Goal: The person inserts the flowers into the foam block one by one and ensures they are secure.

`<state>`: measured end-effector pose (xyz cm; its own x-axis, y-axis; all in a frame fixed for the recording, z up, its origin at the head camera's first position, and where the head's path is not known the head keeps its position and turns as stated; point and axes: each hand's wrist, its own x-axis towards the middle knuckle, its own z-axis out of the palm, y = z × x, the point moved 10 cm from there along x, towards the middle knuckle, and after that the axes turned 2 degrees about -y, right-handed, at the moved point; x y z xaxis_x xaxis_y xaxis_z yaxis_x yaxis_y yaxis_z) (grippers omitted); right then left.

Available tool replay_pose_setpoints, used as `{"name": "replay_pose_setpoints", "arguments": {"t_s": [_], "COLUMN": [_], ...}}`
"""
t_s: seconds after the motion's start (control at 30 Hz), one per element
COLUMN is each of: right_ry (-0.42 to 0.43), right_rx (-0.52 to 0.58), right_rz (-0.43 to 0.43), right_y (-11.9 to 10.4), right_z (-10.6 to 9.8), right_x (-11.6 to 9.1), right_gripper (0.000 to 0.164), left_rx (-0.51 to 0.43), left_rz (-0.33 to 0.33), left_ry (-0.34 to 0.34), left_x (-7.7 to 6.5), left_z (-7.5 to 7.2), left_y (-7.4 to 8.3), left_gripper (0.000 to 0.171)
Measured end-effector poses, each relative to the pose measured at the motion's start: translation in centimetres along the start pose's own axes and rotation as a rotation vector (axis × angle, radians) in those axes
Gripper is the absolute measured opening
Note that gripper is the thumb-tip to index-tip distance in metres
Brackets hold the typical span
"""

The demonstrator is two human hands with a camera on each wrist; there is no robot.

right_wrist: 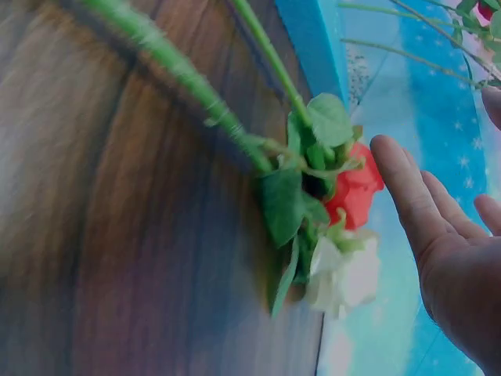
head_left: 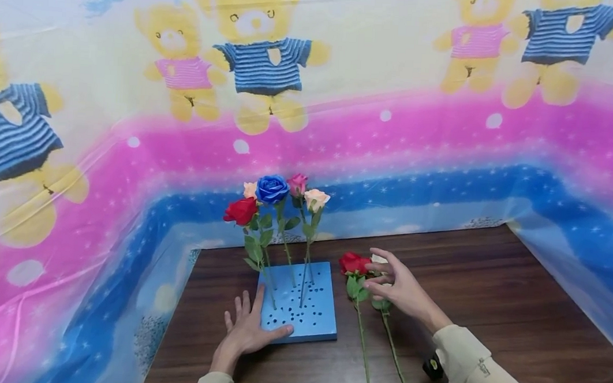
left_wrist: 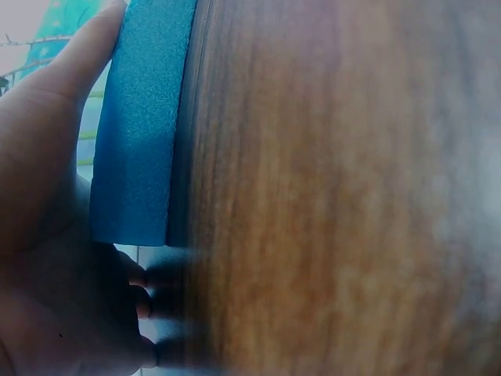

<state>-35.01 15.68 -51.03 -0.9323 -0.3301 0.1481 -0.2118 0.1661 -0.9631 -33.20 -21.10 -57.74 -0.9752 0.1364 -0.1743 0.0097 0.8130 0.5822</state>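
A blue foam block (head_left: 326, 311), its top dotted with holes, lies on the table. Standing in it on long stems are a blue rose (head_left: 272, 189), a red rose (head_left: 240, 211), a pink rose (head_left: 297, 183) and cream roses (head_left: 317, 199). My left hand (head_left: 247, 330) rests at the block's near left corner, thumb over the top and fingers spread beside it; the left wrist view shows the block's side (left_wrist: 145, 125). Over two loose roses hovers my right hand (head_left: 400, 289), fingers apart, holding nothing. Those are a red rose (right_wrist: 356, 188) and a white rose (right_wrist: 344, 274).
The stems of the loose roses (head_left: 363, 345) run toward the near edge of the dark wooden table (head_left: 489, 288). A cloth printed with bears (head_left: 271, 68) hangs behind and at both sides. A small black object (head_left: 432, 367) shows under the right sleeve.
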Motion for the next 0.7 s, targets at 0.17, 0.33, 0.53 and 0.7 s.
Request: {"name": "replay_pose_setpoints", "arguments": {"t_s": [0.17, 0.33, 0.53, 0.7], "right_ry": [0.011, 0.022, 0.054, 0.071], "right_rx": [0.026, 0.064, 0.058, 0.062], "right_rz": [0.023, 0.049, 0.077, 0.111], "right_y": [1.2, 2.1, 3.1, 3.8], "right_z": [-0.9, -1.6, -2.5, -3.1], "right_x": [-1.2, -2.4, -3.6, -4.5], "right_gripper": [0.085, 0.084, 0.078, 0.076], "left_rx": [-0.004, -0.015, -0.003, -0.001], "left_rz": [-0.006, 0.0, 0.0, -0.002], "left_ry": [-0.011, -0.001, -0.004, -0.003], "left_x": [-0.3, -0.3, -0.1, 0.0], "left_z": [0.0, -0.1, 0.1, 0.1], "left_y": [-0.1, 0.0, 0.0, 0.0], "left_gripper": [0.139, 0.138, 0.14, 0.14]}}
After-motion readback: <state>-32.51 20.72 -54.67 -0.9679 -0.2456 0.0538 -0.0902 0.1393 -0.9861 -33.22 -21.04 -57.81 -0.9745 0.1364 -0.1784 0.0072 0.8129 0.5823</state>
